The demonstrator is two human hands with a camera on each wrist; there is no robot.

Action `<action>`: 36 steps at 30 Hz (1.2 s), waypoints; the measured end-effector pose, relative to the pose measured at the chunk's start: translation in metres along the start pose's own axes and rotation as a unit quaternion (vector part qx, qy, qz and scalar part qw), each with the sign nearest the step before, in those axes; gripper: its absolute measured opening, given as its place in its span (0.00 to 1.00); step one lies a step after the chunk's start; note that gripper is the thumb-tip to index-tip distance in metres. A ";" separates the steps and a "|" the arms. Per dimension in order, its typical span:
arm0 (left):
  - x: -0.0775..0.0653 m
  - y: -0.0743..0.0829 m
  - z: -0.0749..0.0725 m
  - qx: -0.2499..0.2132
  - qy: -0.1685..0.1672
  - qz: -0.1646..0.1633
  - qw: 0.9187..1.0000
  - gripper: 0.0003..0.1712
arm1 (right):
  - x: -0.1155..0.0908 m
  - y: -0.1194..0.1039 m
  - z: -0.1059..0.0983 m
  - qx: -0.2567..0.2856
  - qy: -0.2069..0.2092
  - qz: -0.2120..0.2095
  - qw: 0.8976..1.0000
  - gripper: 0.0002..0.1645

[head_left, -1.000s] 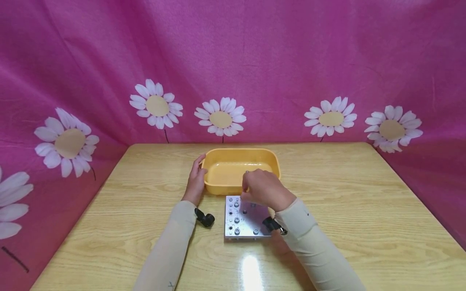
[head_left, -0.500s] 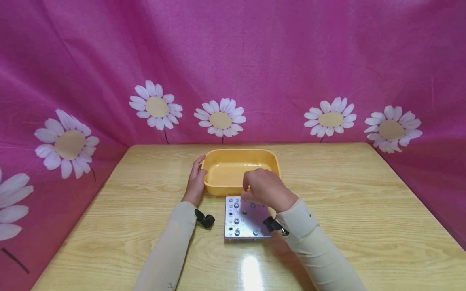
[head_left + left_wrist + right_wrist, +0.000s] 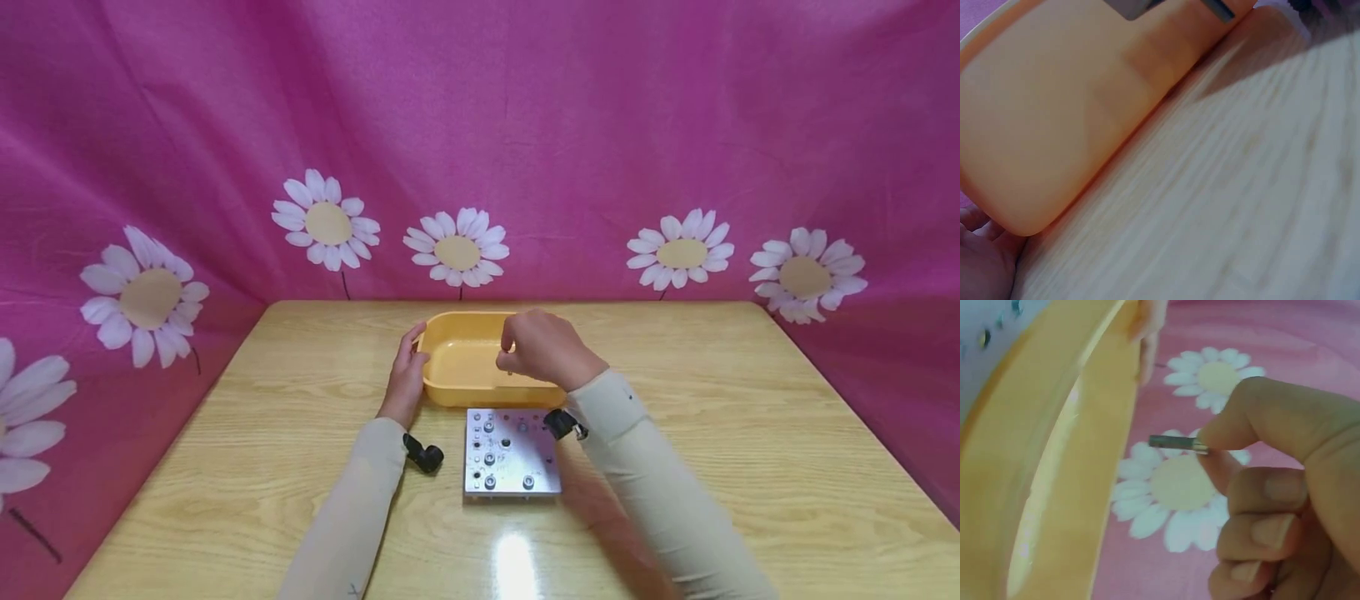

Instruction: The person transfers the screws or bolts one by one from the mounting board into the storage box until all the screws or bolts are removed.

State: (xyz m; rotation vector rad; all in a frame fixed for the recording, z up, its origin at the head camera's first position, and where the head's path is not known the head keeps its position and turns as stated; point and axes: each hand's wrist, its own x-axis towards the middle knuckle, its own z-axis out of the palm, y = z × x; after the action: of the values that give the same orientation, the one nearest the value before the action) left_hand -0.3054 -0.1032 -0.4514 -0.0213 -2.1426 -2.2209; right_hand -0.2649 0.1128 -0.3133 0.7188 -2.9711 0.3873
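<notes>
My right hand is over the right part of a yellow plastic tub. Between thumb and forefinger it pinches a small metal screw, its dark shank sticking out and its shiny head at the fingertips; the other fingers are curled. At the tub's left end, my left hand holds the wall, with the fingers outside and the thumb by the rim. In front of the tub lies a silver metal plate with several socket-head screws and holes. My right forearm hides part of the tub's right end.
The wooden table extends to both sides. A pink cloth with daisies hangs behind and at the sides. Small black cameras are worn at both wrists, the right one near the plate's far right corner.
My right hand has risen from the plate's far edge and moved away over the tub, with the screw between its fingers. More of the plate shows. The left hand has kept its place.
</notes>
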 end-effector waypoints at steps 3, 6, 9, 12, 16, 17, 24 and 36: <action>0.000 0.000 -0.002 0.001 -0.003 -0.002 1.000 0.30 | 0.015 0.006 0.003 0.016 -0.014 0.009 1.000 0.06; 0.000 0.000 -0.003 -0.006 -0.007 -0.004 1.000 0.30 | 0.027 0.011 0.008 0.022 -0.023 0.018 0.999 0.12; -0.004 0.003 -0.004 -0.020 -0.014 -0.007 1.000 0.31 | 0.034 0.015 0.014 0.022 -0.037 0.028 0.999 0.16; -0.008 0.006 -0.001 -0.028 -0.016 0.002 0.999 0.32 | 0.036 0.017 0.018 0.018 -0.038 0.033 0.999 0.17; -0.005 0.001 0.002 -0.020 -0.004 0.015 1.000 0.32 | 0.036 0.019 0.021 0.010 -0.023 0.058 0.998 0.15; -0.002 -0.003 0.002 -0.018 -0.001 0.016 1.000 0.32 | 0.036 0.019 0.021 0.009 -0.017 0.066 0.998 0.16; 0.001 -0.001 0.000 -0.001 0.002 0.012 1.000 0.31 | 0.036 0.016 0.022 0.022 0.011 0.090 0.996 0.28; 0.000 -0.001 0.000 -0.012 0.002 0.021 1.000 0.31 | 0.026 0.012 0.026 0.037 0.007 0.089 0.995 0.31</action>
State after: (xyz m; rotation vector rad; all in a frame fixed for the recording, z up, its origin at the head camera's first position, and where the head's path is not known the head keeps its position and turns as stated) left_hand -0.3055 -0.1031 -0.4524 -0.0628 -2.0944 -2.2213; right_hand -0.2936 0.1047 -0.3385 0.4566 -3.0303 0.5135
